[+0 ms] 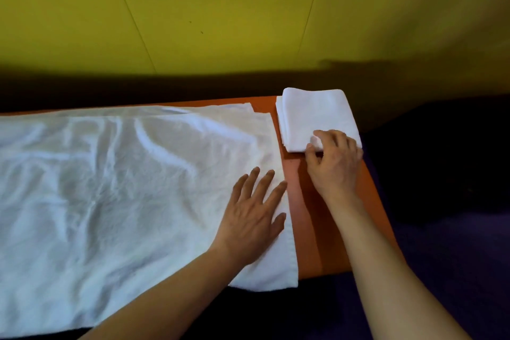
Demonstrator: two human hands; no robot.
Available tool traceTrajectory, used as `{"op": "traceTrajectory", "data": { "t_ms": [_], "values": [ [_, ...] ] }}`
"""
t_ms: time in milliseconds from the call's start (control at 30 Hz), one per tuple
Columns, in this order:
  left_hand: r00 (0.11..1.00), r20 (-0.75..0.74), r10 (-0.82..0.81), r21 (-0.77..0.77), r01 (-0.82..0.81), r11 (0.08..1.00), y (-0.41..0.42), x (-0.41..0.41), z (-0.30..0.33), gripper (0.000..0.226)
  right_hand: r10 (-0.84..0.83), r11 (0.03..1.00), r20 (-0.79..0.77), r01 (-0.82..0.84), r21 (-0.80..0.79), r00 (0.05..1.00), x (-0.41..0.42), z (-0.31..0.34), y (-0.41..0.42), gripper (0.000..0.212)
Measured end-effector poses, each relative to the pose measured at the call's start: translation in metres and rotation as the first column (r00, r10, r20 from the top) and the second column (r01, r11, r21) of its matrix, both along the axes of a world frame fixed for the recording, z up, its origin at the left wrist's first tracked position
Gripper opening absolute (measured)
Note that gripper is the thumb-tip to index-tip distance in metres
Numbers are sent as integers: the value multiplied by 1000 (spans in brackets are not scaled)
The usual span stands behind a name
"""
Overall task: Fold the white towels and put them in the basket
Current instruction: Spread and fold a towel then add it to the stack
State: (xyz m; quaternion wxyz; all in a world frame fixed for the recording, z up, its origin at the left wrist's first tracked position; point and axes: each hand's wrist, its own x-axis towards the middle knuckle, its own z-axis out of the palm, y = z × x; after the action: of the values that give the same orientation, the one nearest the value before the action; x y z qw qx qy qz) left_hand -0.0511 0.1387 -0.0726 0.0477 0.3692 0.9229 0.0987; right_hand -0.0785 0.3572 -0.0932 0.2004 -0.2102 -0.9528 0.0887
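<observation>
A large white towel (116, 188) lies spread out and wrinkled over most of the orange table (309, 218). My left hand (255, 215) rests flat on its right end, fingers apart, holding nothing. A small folded white towel (311, 116) sits at the table's far right corner. My right hand (335, 164) pinches the near edge of that folded towel between thumb and fingers. No basket is in view.
A yellow-green wall (220, 8) rises behind the table. Dark purple floor or fabric (447, 243) lies to the right of the table's edge and in front of it. A bare orange strip separates the two towels.
</observation>
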Motion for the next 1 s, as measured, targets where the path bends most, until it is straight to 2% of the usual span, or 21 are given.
{"op": "traceTrajectory", "data": {
  "t_ms": [67,167,267,333,400,500,633,700,767,800,867,900,933,967,1000],
  "values": [
    [998,-52,-27,33,29,999,-15,22,3,45,38,998,-55,-41,-50,998,10,3,-18,17],
    [994,46,-100,-11,100,995,-26,41,4,38,112,967,18,-105,-231,994,22,5,-40,15],
    [979,167,-119,-89,135,987,-29,49,1,54,113,945,176,-52,-322,978,28,5,-57,22],
    [978,179,-105,-124,128,984,-29,51,0,70,73,933,230,15,-359,970,27,6,-66,31],
    [983,152,-104,-165,130,978,-25,54,0,73,46,903,276,79,-423,960,22,6,-72,41],
    [990,109,-88,-177,107,978,-22,58,5,59,10,845,356,183,-502,934,12,9,-77,46],
    [994,100,-51,-161,67,985,-27,60,16,32,-12,749,374,256,-611,927,7,16,-78,14],
    [992,128,-11,-101,24,995,-32,62,22,22,-19,695,309,235,-680,951,6,21,-78,10],
    [971,225,77,64,-93,994,-40,64,30,17,-73,582,217,218,-783,974,5,28,-79,11],
    [949,294,117,167,-172,971,-45,65,35,14,-114,483,196,227,-846,974,3,32,-80,12],
    [898,409,161,326,-308,894,-54,69,45,3,-151,153,235,258,-954,960,-1,39,-83,18],
    [878,446,173,372,-357,857,-58,72,50,10,-124,-24,276,276,-961,953,-4,42,-84,25],
    [864,473,175,407,-390,826,-63,75,54,14,-72,-146,309,296,-944,948,-6,46,-86,30],
    [850,496,178,432,-420,798,-66,77,58,16,0,-203,324,317,-926,946,-9,50,-90,30],
    [840,512,180,454,-442,774,-70,78,62,16,62,-207,331,337,-918,942,-13,53,-94,30]
  ]
}}
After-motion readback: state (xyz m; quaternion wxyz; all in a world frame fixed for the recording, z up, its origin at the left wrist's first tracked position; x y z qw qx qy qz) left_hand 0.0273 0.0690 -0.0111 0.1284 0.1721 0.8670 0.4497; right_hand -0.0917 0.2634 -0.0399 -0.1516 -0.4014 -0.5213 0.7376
